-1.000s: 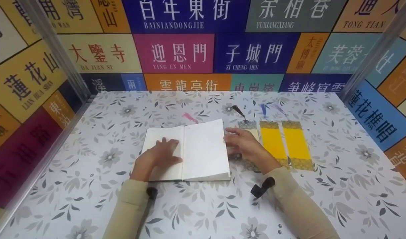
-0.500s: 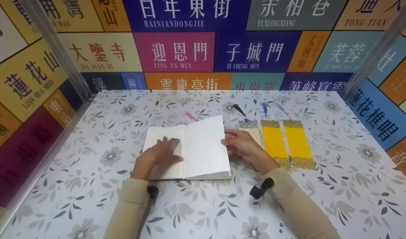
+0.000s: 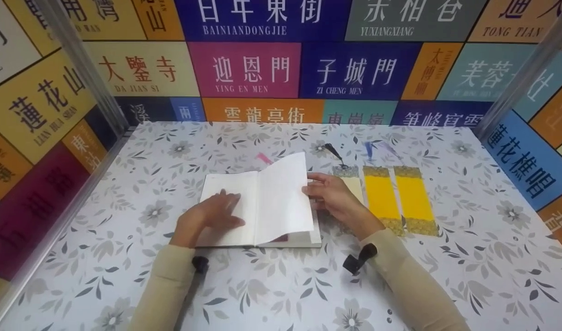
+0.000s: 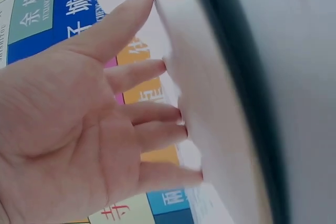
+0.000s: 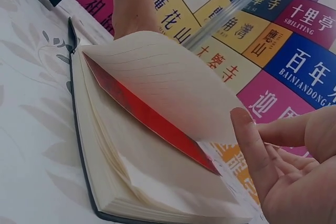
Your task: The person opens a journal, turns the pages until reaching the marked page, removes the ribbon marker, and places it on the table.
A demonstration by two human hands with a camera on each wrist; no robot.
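Note:
An open white notebook [image 3: 235, 202] lies in the middle of the floral table. My left hand [image 3: 226, 202] lies flat on its left page, fingers straight against the paper [image 4: 210, 103]. At the notebook's right edge my right hand [image 3: 311, 186] pinches a right-hand page [image 3: 283, 197] and holds it raised and curved. Under that lifted page [image 5: 157, 72] a red bookmark [image 5: 152, 119] lies on the page stack; its pink tassel [image 3: 264, 158] sticks out past the top of the notebook. My thumb [image 5: 249, 140] sits at the page's edge.
Three more bookmarks lie just right of the notebook: a cream one [image 3: 354, 184] partly under my right hand and two yellow ones [image 3: 381, 197] [image 3: 414, 197], with dark and blue tassels. Colourful sign walls and metal posts [image 3: 83, 69] enclose the floral table [image 3: 469, 257].
The right-hand page has risen off the stack and swung leftward with my right hand, uncovering the red bookmark beneath. My left hand has stayed flat on the left page.

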